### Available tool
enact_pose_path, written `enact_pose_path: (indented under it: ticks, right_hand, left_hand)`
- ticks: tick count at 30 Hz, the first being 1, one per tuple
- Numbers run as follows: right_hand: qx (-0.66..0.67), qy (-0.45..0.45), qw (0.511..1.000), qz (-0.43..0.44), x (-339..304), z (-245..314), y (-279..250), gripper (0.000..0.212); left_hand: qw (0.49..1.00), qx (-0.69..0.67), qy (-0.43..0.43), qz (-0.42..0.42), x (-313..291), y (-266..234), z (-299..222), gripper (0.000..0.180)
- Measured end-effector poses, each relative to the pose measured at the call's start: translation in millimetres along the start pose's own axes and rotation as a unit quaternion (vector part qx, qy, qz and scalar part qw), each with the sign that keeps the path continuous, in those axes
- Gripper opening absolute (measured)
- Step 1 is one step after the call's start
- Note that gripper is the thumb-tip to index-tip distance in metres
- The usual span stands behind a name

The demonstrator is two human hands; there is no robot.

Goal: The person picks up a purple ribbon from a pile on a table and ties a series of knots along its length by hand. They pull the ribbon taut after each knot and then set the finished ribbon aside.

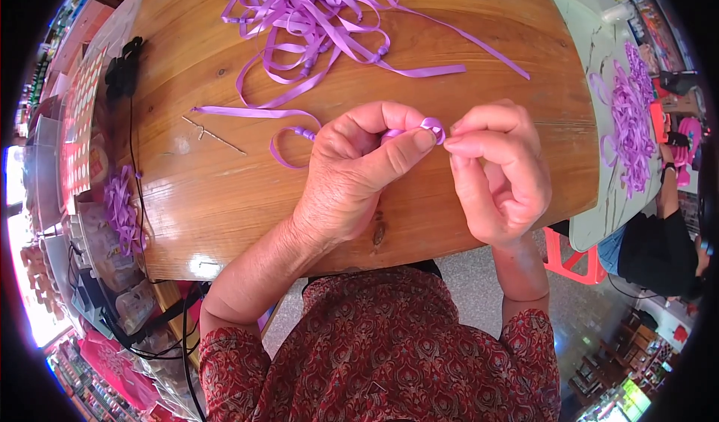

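My left hand is closed, its thumb and forefinger pinching a purple ribbon that curls into a small loop at the fingertips. More of that ribbon seems to run behind the hand to a strip on the table with a darker purple knot-like bunch. Just right of the loop is my right hand, thumb and fingertips drawn together. Whatever lies between them, if anything, is too small to make out. A thin, pale twisted strand lies left of my hands.
A heap of purple ribbons covers the far middle of the wooden table. Another pile rests on a white marbled surface at right, near a person in black. More ribbons and a black cable are at left.
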State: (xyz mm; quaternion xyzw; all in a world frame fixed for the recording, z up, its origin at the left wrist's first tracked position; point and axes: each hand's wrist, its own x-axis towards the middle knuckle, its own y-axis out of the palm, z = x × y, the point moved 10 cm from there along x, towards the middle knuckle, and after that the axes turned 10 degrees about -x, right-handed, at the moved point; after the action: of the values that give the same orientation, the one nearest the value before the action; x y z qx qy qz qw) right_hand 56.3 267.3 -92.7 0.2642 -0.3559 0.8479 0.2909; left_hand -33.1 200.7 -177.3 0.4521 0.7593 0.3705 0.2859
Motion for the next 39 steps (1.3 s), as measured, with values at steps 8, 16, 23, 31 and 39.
enact_pose_path:
  ticks: [8,16,23,31,39]
  right_hand:
    - [-0.015,0.027,1.0,0.004,4.3,-0.4,-1.0,0.019]
    - [0.035,0.119,0.992,-0.039,-1.8,-18.6,-6.8,0.016]
    - [0.011,0.092,0.996,0.01,3.3,-10.8,-4.3,0.014]
    - [0.004,0.02,0.999,-0.032,1.5,-3.4,-5.0,0.013]
    - [0.174,0.17,0.969,-0.034,-11.1,-34.8,2.3,0.01]
  left_hand:
    - [1.0,0.027,0.006,0.005,-0.2,-0.6,-1.4,0.009]
    - [0.982,0.156,0.093,0.058,-0.5,14.6,-15.8,0.01]
    - [0.97,0.204,0.107,0.082,-2.3,17.5,-14.3,0.009]
    - [0.999,-0.025,-0.026,0.026,-1.5,6.5,11.0,0.01]
    - [0.994,0.11,0.014,-0.015,-4.3,5.1,0.5,0.014]
